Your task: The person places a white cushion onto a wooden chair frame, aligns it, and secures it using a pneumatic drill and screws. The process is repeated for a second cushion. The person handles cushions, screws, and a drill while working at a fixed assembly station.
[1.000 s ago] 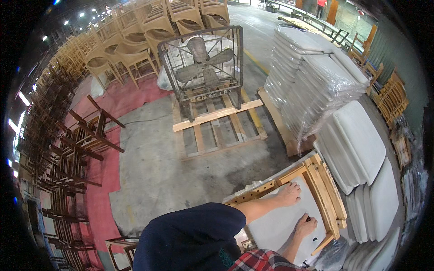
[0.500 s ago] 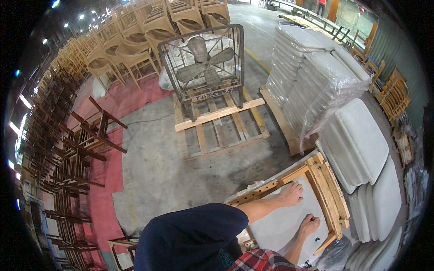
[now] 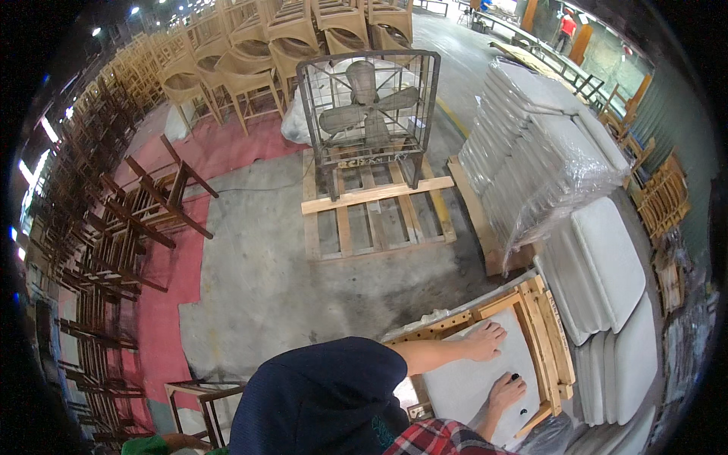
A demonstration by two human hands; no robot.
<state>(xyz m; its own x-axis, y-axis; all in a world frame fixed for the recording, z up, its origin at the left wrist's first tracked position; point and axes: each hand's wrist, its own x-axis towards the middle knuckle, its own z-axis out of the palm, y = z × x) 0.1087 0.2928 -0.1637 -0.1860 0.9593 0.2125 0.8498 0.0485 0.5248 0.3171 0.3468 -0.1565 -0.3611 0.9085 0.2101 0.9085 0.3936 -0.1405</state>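
A light grey seat pad lies inside a pale wooden frame with drilled holes along its far side. My left hand rests on the pad with fingers stretched out. Closer to me, my right hand is bent over the pad, its fingers closed at a small black piece whose exact kind is too small to tell. Another small black piece lies on the pad beside that hand.
Grey cushions stand in rows to the right, near a plastic-wrapped cushion stack. A caged fan is on a wooden pallet ahead. Dark chair frames line the left. A green sleeve shows at lower left.
The view has shifted slightly. My right hand now has a small black piece at its fingertips. My left hand stays on the pad. A green sleeve has come in at lower left.
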